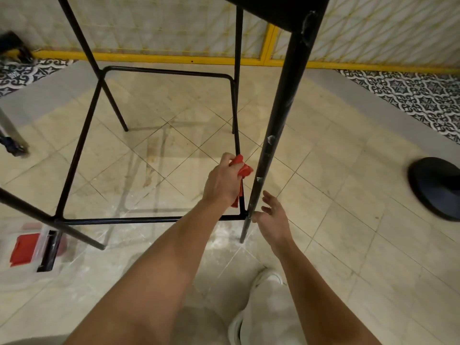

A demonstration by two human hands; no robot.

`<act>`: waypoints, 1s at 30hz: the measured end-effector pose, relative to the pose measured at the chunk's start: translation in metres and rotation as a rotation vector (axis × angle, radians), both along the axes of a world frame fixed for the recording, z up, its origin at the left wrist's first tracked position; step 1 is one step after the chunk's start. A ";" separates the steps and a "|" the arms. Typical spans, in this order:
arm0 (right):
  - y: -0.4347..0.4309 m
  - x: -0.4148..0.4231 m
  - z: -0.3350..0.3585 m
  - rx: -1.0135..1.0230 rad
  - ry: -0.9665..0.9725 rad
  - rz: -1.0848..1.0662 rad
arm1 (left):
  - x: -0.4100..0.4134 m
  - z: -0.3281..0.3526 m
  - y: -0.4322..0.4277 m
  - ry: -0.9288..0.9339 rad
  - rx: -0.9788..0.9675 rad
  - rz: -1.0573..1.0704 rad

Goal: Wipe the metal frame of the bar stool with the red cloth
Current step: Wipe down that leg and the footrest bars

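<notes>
The left hand (222,181) gripped the crumpled red cloth (242,168) against the thin black metal foot rail (238,143) on the right. The right hand (272,220) hovered open just beside the near black leg (273,125); unbraced, the black-seated bar stool (273,8) could skid under pressure.

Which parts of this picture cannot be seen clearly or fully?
Head view:
The red cloth is mostly hidden inside the left hand, so its contact with the footrest bar is unclear.
The stool seat is cut off by the top edge.
Whether the right hand touches the front leg cannot be told.
The round black base is cut off by the right edge.
</notes>
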State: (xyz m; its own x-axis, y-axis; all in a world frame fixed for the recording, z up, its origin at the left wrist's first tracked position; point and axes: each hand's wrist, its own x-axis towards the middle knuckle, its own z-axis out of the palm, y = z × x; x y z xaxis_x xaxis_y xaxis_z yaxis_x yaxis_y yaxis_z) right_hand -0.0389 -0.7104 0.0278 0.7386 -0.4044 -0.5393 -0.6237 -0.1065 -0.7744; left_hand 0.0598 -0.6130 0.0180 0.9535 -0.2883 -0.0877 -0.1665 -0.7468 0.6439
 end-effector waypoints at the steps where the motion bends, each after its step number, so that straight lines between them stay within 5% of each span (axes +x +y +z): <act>1: 0.000 0.001 0.000 -0.003 0.003 0.000 | 0.002 -0.001 -0.001 0.025 0.029 -0.025; 16: 0.003 -0.008 0.007 -0.066 0.024 0.063 | -0.051 0.005 0.010 0.264 0.141 -0.053; 30: -0.001 -0.010 0.006 -0.041 0.032 0.027 | -0.085 -0.006 0.008 0.136 -0.093 0.229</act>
State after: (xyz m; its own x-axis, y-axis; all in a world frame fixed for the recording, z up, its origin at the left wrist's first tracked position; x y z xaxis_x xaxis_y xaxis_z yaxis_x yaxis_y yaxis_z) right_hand -0.0488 -0.7110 0.0341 0.7322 -0.4072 -0.5459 -0.6444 -0.1550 -0.7488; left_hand -0.0249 -0.6052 0.0122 0.9761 -0.0793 -0.2026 0.0926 -0.6914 0.7165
